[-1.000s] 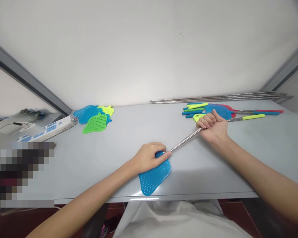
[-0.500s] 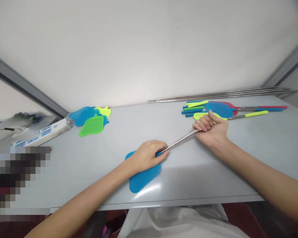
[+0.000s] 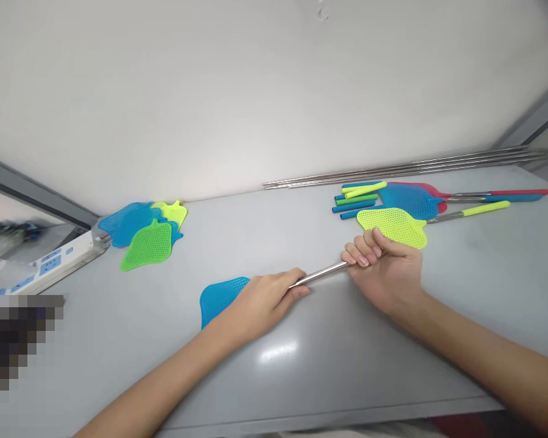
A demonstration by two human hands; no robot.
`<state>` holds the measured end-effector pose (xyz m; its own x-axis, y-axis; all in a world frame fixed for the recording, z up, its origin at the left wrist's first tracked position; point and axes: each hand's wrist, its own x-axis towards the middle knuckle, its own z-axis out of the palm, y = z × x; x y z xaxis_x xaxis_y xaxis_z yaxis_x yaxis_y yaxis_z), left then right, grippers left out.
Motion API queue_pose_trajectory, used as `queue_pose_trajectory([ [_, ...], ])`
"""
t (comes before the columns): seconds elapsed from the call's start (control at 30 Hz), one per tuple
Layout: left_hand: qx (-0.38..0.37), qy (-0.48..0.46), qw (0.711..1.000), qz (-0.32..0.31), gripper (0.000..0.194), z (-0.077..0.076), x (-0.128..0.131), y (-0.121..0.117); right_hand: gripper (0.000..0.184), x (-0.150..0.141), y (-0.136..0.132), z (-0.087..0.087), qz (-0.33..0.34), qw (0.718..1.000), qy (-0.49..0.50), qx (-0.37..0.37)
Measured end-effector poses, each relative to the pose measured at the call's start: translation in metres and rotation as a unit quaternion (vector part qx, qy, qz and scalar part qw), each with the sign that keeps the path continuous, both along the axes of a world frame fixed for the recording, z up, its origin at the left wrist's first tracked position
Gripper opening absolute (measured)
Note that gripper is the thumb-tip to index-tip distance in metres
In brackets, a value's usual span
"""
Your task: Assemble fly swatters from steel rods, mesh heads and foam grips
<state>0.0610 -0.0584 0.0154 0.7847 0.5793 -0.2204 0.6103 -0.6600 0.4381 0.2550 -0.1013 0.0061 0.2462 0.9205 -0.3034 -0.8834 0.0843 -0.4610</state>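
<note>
Presently, left hand (image 3: 271, 301): closed round the left end of the metal rod (image 3: 322, 274), covering part of the blue mesh head (image 3: 221, 301).
Right hand (image 3: 383, 271): fingers curled round the rod's other end.
Blue mesh head: at the grey table (image 3: 301, 377); joint with rod hidden, apparently connected.
Yellow swatter (image 3: 390, 224): just beyond right hand.
Loose mesh heads (image 3: 146, 245): overlapping, near the power strip (image 3: 59, 261).
</note>
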Motion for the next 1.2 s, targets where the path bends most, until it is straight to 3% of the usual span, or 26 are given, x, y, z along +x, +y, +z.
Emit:
queue_pose_trajectory([
  [0.43, 0.010, -0.042, 0.999, -0.004, 0.023, -0.017, -0.020, 0.004, 0.036, -0.009, -0.001, -0.015, 0.055, 0.994, 0.014, -0.090],
  [0.7, 0.039, -0.078, 0.996, -0.030, 0.021, -0.016, -0.025, 0.009, 0.036, -0.009, -0.005, -0.031, 0.108, 0.993, 0.002, -0.050],
  [1.0, 0.044, -0.068, 0.996, -0.034, 0.025, -0.013, -0.023, 0.005, 0.039, -0.011, -0.006, -0.028, 0.066, 0.991, -0.033, -0.109],
  [1.2, 0.035, -0.060, 0.997, -0.019, 0.023, -0.010, -0.022, 0.004, 0.038, -0.006, -0.002, -0.044, 0.084, 0.990, -0.045, -0.105],
])
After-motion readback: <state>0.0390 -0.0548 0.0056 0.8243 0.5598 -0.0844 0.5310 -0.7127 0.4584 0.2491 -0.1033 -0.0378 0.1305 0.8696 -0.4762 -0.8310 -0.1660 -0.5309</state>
